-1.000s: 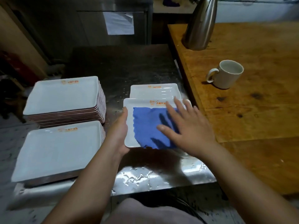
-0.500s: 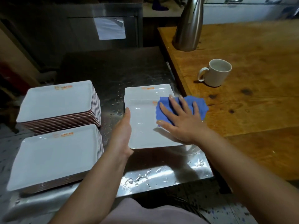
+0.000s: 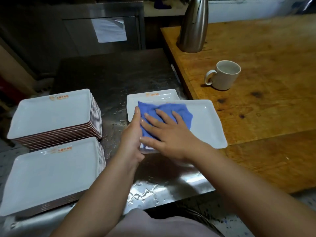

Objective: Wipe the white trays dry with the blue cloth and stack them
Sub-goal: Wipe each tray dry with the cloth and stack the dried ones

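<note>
**White tray under the blue cloth**

The white tray [image 3: 207, 124] is held at its left edge by the left hand [image 3: 132, 134], fingers and thumb curled around the rim. It is seen lying over a second tray [image 3: 152, 96], whose far edge with an orange logo shows just beyond the fingertips. The blue cloth [image 3: 164, 111] is pressed flat onto the tray's left half by the right hand [image 3: 168, 132], fingers spread and straight; the two hands are touching. Left of the left hand, two stacks of white trays are set on the wet steel counter [image 3: 112, 79]: a far stack [image 3: 51, 115] and a near stack [image 3: 49, 175]. Right of the right hand, on the wooden table [image 3: 266, 53], a white mug [image 3: 224, 75] and a steel flask [image 3: 194, 26] are seen, well apart from the tray.
</note>
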